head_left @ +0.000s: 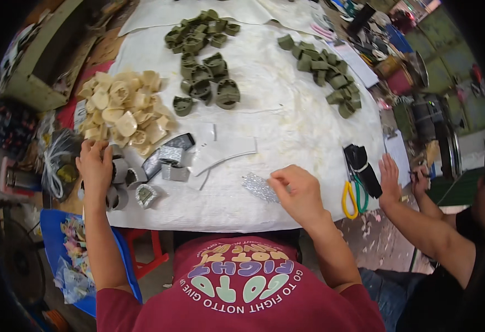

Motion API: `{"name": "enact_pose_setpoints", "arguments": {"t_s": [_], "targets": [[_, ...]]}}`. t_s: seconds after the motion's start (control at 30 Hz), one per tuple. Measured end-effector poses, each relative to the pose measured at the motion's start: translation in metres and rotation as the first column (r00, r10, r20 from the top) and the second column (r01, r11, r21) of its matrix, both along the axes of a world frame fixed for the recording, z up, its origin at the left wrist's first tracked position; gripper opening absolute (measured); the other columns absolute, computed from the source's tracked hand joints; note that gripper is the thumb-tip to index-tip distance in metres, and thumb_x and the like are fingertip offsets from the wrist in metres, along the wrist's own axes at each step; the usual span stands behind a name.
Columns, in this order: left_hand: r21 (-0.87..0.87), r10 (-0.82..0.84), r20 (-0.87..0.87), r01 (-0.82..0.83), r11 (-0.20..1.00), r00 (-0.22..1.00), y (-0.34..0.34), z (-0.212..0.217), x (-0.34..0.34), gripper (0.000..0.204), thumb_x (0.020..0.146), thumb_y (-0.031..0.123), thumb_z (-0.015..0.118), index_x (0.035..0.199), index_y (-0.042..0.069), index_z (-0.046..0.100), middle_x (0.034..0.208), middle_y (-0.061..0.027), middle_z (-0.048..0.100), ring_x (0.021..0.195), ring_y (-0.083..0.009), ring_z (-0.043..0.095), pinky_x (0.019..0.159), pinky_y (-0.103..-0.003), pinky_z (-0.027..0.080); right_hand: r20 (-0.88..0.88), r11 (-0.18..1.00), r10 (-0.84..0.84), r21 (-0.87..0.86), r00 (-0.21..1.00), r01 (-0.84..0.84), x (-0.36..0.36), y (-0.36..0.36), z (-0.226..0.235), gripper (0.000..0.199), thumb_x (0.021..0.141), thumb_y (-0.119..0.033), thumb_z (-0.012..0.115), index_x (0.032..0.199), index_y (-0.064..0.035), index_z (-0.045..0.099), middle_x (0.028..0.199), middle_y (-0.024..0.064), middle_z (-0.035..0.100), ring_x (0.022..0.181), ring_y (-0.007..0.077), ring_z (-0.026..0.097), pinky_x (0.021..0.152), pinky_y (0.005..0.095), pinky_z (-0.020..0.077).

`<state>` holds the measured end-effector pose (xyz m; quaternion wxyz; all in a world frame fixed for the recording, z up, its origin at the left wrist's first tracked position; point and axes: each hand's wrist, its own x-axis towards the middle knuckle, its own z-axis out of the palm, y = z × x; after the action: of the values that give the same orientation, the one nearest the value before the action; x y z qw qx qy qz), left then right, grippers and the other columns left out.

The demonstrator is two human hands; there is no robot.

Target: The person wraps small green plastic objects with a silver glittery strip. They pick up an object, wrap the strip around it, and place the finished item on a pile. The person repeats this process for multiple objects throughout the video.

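My right hand (297,191) is curled, its fingertips drawn together at the right end of a glittery silver strip (258,187); I can't tell whether they pinch it or only touch it. The strip lies just left of that hand, on the white sheet (303,133). My left hand (94,161) bends downward over the edge of some grey rings (120,170), its fingertips hidden, so I can't tell whether it grips one.

Near my left hand, to its right, sit silver-covered pieces (174,172) and a dark curved strip (182,143); just beyond it rises a heap of cream cups (126,105). Right of my right hand are yellow-and-green scissors (348,202) and a banded black bundle (362,169) (a co-worker's hand (389,178) is spread just past it). Farther out, beyond both hands, olive pieces (201,77) stand clustered.
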<state>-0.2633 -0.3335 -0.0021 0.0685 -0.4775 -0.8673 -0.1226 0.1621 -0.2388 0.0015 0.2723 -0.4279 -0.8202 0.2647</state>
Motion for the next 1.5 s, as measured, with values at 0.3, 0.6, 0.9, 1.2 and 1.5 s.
{"name": "enact_pose_setpoints", "arguments": {"t_s": [0.3, 0.6, 0.9, 1.2, 1.5], "targets": [[0.571, -0.299, 0.083, 0.2, 0.796, 0.951, 0.025, 0.037, 0.076, 0.034, 0.087, 0.008, 0.063, 0.122, 0.007, 0.06, 0.124, -0.0153, 0.057, 0.121, -0.0293, 0.051, 0.102, -0.039, 0.037, 0.356, 0.972, 0.116, 0.152, 0.927, -0.179, 0.003, -0.015, -0.018, 0.011, 0.073, -0.011, 0.069, 0.073, -0.0035, 0.061, 0.07, 0.0112, 0.061, 0.064, 0.0286, 0.062, 0.056, 0.038, 0.0501], [0.434, -0.427, 0.9, 0.223, 0.873, -0.085, 0.038, -0.005, 0.271, 0.025, 0.092, 0.005, 0.06, 0.116, -0.001, 0.063, 0.099, -0.0073, 0.068, 0.096, -0.0144, 0.063, 0.083, -0.026, 0.05, -0.343, 0.7, -0.245, -0.71, 0.907, -0.08, 0.021, 0.017, 0.011, 0.015, 0.086, -0.011, 0.061, 0.084, 0.0023, 0.066, 0.075, 0.0086, 0.068, 0.065, 0.0139, 0.066, 0.056, 0.0239, 0.0514], [0.401, -0.375, 0.916, 0.263, 0.878, -0.143, 0.06, 0.008, 0.289, 0.027, 0.092, 0.005, 0.06, 0.117, -0.003, 0.062, 0.09, -0.0075, 0.067, 0.087, -0.0128, 0.065, 0.075, -0.025, 0.051, -0.463, 0.535, -0.364, -0.814, 0.808, -0.225, 0.029, 0.025, 0.015, 0.015, 0.088, -0.013, 0.062, 0.089, 0.0011, 0.067, 0.083, 0.0087, 0.069, 0.073, 0.0139, 0.068, 0.058, 0.0246, 0.0553], [0.423, -0.595, 0.745, 0.476, 0.771, 0.301, 0.064, -0.001, 0.288, 0.025, 0.087, 0.003, 0.06, 0.112, -0.001, 0.064, 0.083, -0.0138, 0.065, 0.071, -0.0227, 0.064, 0.061, -0.03, 0.05, -0.377, 0.608, -0.29, -0.783, 0.88, -0.135, 0.023, 0.024, 0.015, 0.016, 0.087, -0.013, 0.063, 0.086, 0.0019, 0.067, 0.079, 0.007, 0.069, 0.072, 0.0126, 0.067, 0.056, 0.0241, 0.0546], [0.419, -0.505, 0.85, 0.394, 0.818, 0.146, 0.064, 0.008, 0.287, 0.024, 0.087, 0.007, 0.062, 0.109, -0.002, 0.065, 0.079, -0.0112, 0.066, 0.064, -0.0155, 0.062, 0.054, -0.03, 0.048, -0.455, 0.567, -0.297, -0.791, 0.84, -0.229, 0.026, 0.027, 0.008, 0.014, 0.088, -0.012, 0.061, 0.086, 0.0016, 0.066, 0.078, 0.0064, 0.067, 0.071, 0.0118, 0.066, 0.057, 0.0232, 0.0539]]}}
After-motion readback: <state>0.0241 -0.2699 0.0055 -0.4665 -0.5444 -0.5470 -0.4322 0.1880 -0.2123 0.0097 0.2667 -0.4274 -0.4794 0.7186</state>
